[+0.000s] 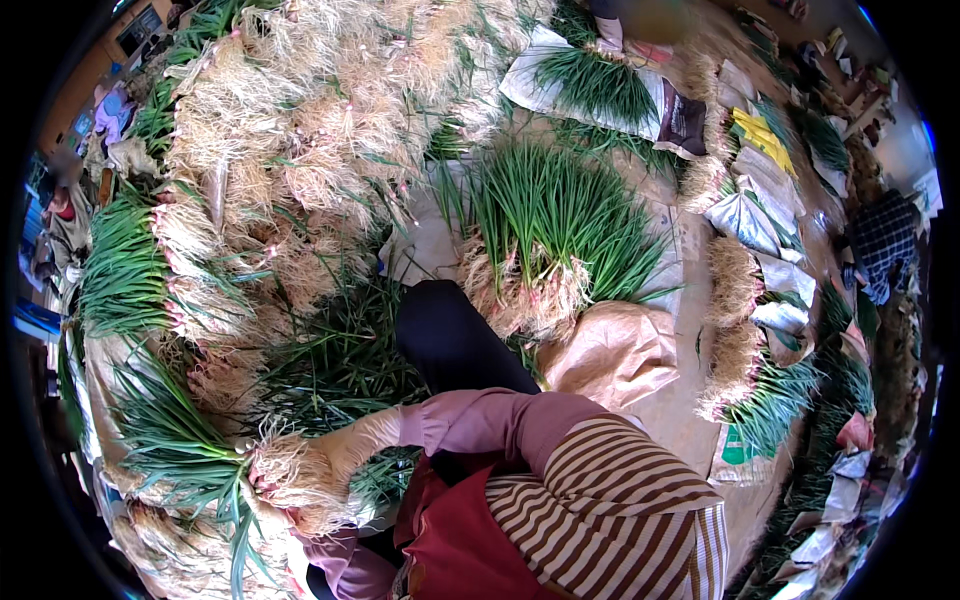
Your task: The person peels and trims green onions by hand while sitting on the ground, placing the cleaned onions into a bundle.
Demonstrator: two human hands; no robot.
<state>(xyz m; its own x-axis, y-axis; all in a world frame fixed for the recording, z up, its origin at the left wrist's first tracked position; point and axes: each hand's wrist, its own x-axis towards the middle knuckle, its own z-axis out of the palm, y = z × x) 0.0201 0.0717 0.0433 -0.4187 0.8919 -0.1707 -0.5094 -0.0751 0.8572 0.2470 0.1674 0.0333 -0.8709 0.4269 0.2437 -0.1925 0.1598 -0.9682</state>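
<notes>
At the lower left I hold a bunch of spring onions [295,480], its pale roots turned toward me and its green leaves fanning out to the left. My right hand [362,445], in a beige glove, reaches across and grips the root side. My left hand comes up from below against the same bunch; roots and leaves hide most of its fingers, and mainly the mauve sleeve [350,568] shows. Loose green leaves [340,345] lie just beyond my right hand. A large upright bundle of spring onions [560,220] stands past my dark-clothed knee [455,335].
A big heap of rooty spring onions [330,110] fills the far left. Beside my knee lies a crumpled brown sack [615,355]. Rows of bundles [735,290] on sacks line the right. Another bundle [600,85] lies on a white sack at the back, near a person.
</notes>
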